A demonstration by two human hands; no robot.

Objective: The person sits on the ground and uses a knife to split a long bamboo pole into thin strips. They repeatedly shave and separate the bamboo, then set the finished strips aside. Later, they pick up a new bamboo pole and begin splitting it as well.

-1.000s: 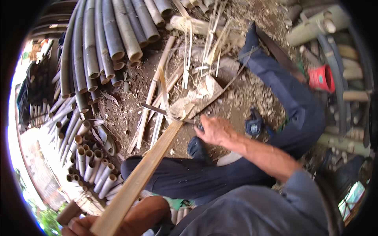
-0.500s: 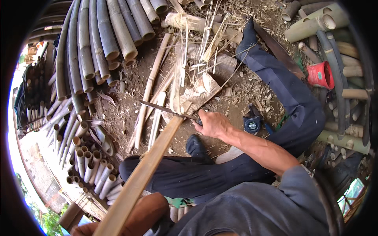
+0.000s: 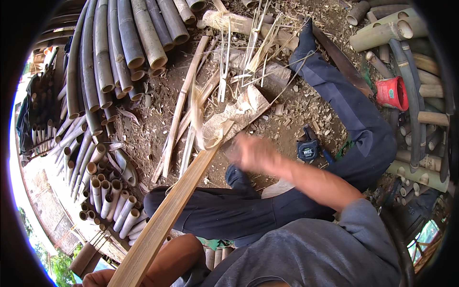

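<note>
Fingers [image 3: 246, 150] blurred — right hand [image 3: 256, 154] beside bamboo slat [image 3: 177, 210].

Pale tan, with a yellowish grain, along the split bamboo slat [image 3: 167, 220]. Grey-green on the stacked bamboo poles [image 3: 119, 43], cream at their cut ends. Straw yellow on the thin bamboo strips [image 3: 179, 115] over brown dirt ground [image 3: 148, 129] flecked with pale chips. Dark navy on the trousers [image 3: 354, 119]; slate grey on the shirt sleeve [image 3: 354, 229]. Bright red on the small pot [image 3: 392, 93]. Black and blue with a light label on the tape measure [image 3: 307, 150]. Blurred warm brown on the right hand [image 3: 253, 153].
</note>
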